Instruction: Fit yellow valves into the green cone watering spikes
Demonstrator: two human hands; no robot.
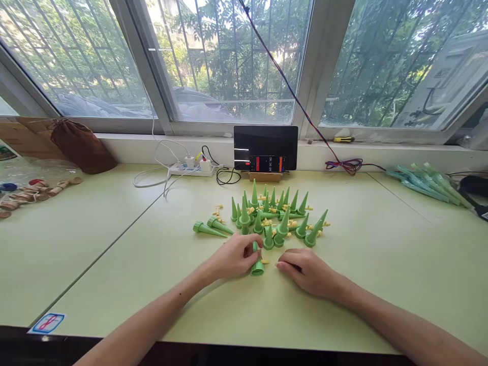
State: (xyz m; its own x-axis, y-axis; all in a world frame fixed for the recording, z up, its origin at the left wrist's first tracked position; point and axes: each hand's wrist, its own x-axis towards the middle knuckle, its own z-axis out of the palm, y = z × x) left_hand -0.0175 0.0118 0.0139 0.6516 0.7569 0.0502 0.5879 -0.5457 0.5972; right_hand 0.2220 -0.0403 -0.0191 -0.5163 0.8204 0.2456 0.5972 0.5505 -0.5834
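I'm watching the left hand (242, 254) gripping, perhaps steadying, a green cone (257, 269) in the near middle, open base facing near. The right hand (308, 272) is resting curled; I can't tell whether it's holding anything. Farther, many cones (283, 226) are standing on wide bases, presumably for stability. Far left, a brown pouch (82, 147) is hiding its contents.

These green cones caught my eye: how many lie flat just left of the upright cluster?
2. One green cone lies farthest left; the other green cone lies slightly behind it, to its right. More may be hidden by the left hand.
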